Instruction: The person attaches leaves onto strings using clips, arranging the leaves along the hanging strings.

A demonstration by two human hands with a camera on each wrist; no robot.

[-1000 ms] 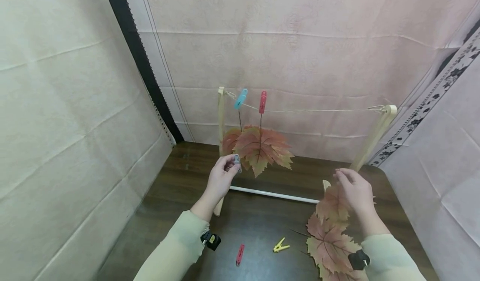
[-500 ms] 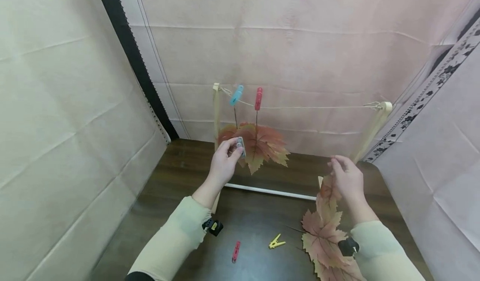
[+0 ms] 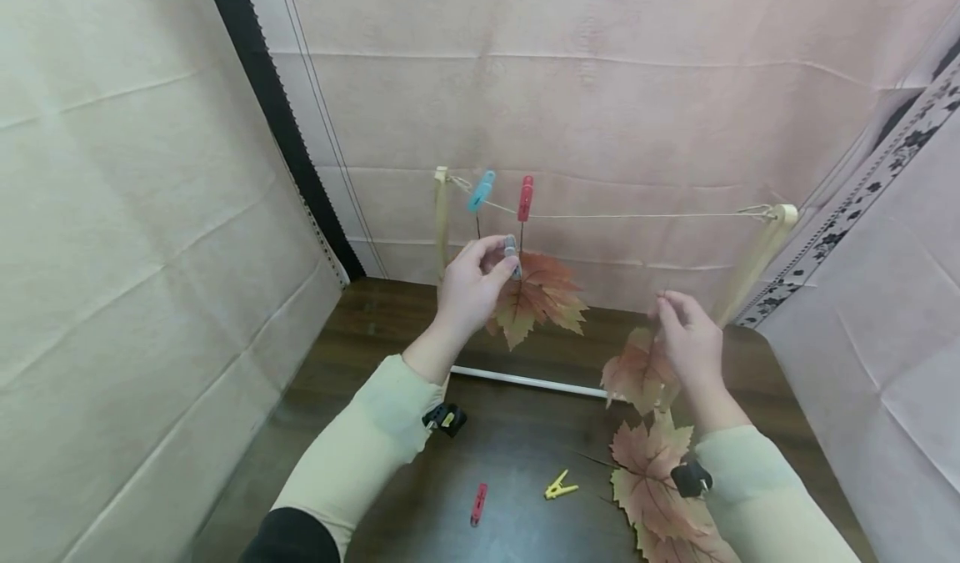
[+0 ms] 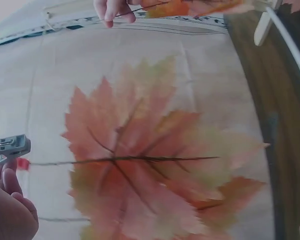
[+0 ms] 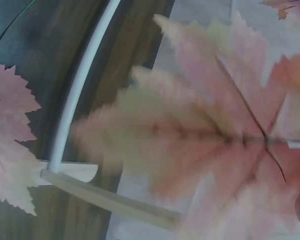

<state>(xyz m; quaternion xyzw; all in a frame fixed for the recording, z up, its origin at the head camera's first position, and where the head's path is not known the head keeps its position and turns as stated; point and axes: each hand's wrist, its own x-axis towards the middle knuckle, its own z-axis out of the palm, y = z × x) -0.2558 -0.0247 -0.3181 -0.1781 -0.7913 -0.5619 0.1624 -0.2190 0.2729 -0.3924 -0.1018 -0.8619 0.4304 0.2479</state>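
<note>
My left hand pinches a grey clothespin between thumb and fingers, in front of the hanging leaves and below the string. On that string, a blue clothespin and a red clothespin each hold a leaf stem. The front hanging maple leaf is orange-red with yellowish tips; my left hand partly hides the other. At the right, my right hand pinches the thin stem of another artificial maple leaf, which dangles below the fingers, blurred in the right wrist view.
Wooden posts carry the string, with a white rod low between them. Nearer on the dark table lie a loose red clothespin, a yellow clothespin and several overlapping leaves. Cloth walls enclose the sides and back.
My left hand has moved up and right with the grey clothespin, toward the string. My right hand has risen slightly, lifting its leaf away from the leaves on the table.
</note>
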